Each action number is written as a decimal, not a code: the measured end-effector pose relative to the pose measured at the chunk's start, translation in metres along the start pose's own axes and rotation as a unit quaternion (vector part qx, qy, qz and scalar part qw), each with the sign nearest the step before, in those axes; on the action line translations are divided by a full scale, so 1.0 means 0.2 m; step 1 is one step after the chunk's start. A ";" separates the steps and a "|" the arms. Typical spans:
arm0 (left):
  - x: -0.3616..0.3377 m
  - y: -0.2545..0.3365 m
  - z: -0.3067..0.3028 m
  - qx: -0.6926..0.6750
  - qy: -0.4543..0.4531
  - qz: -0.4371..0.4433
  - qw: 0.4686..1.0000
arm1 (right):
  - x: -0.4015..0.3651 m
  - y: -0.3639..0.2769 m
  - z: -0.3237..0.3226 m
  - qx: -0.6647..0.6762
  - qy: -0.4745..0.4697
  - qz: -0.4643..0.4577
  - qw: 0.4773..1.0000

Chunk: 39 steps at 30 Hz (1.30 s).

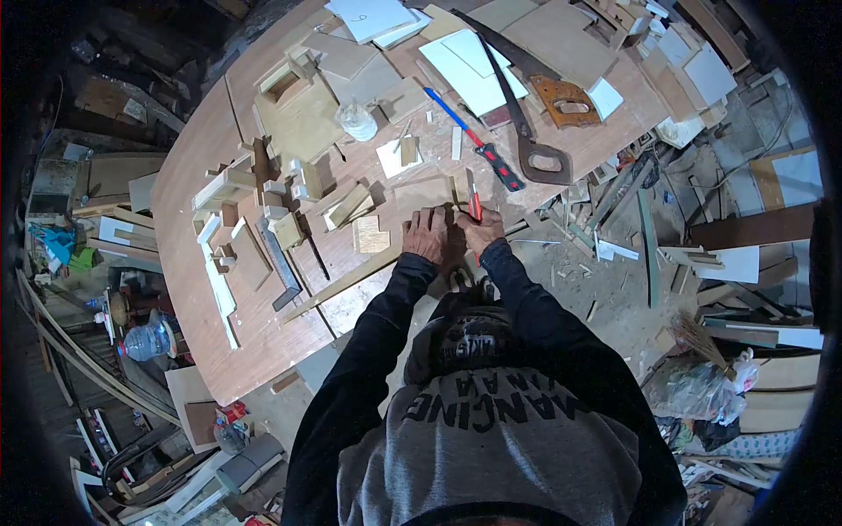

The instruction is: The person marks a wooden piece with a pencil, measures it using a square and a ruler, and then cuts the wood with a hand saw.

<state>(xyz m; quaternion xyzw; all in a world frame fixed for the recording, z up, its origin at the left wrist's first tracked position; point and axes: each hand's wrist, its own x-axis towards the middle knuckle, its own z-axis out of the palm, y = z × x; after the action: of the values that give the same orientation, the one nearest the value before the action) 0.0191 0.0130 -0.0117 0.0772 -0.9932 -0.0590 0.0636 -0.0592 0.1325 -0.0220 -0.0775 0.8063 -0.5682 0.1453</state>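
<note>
My left hand [424,235] lies palm down at the near edge of the table, fingers stretched forward. Its fingertips reach the near side of a thin flat wooden piece [421,192]. A long wooden strip [346,282] runs from beside this hand toward the lower left; whether it continues under the palm is hidden. Close by on the right, my right hand [481,231] is closed around a slim red pencil [475,203], which stands nearly upright in the view. A small notched wooden block [371,234] rests left of my left hand.
Two handsaws, one black-handled [545,163] and one wooden-handled [566,103], lie at the back right. Nearer is a blue-and-red cutting tool [474,138]. A clear plastic container [356,121] stands mid-table [189,307]. Wooden assemblies [230,188] and a try square [279,267] occupy the left.
</note>
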 end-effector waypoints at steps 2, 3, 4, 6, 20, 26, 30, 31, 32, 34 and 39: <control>-0.04 -0.02 -0.05 -0.054 0.003 -0.032 0.998 | 0.03 0.04 -0.05 0.022 -0.093 0.138 0.986; -0.07 -0.03 -0.07 -0.105 0.006 -0.062 0.993 | 0.05 0.11 0.00 0.020 -0.094 0.136 0.986; -0.10 -0.06 -0.07 -0.125 0.013 -0.077 0.989 | 0.06 0.12 0.04 0.166 -0.028 0.071 0.983; -0.13 -0.12 -0.04 -0.128 0.015 -0.065 0.990 | 0.08 0.17 0.00 0.143 -0.020 0.004 0.989; 0.05 -0.25 -0.19 -0.124 0.107 -0.046 0.985 | 0.18 0.03 -0.02 -0.071 0.068 -0.031 0.995; 0.06 -0.33 -1.27 -0.431 0.412 -0.016 0.802 | 0.27 -0.13 0.22 -0.281 0.088 -0.104 0.950; -0.03 -0.41 -1.28 -0.451 0.410 -0.013 0.793 | 0.24 -0.33 0.27 -0.296 -0.085 -0.168 0.936; -0.06 -0.43 -1.27 -0.456 0.411 -0.010 0.790 | 0.26 -0.32 0.32 -0.315 -0.053 -0.238 0.918; -0.07 -0.45 -1.27 -0.462 0.412 -0.007 0.786 | 0.30 -0.29 0.36 -0.327 -0.095 -0.206 0.917; -0.10 -0.47 -1.27 -0.475 0.415 -0.006 0.776 | 0.30 -0.32 0.42 -0.381 -0.120 -0.185 0.898; -0.15 -0.55 -1.26 -0.492 0.419 0.001 0.763 | 0.28 -0.56 0.46 -0.412 -0.205 -0.184 0.869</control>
<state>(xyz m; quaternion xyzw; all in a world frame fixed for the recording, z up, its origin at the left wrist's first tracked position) 0.0980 -0.1168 0.2202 0.0517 -0.7021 -0.5015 0.5029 -0.0877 -0.0045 0.0463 -0.3917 0.8905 -0.1718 0.1552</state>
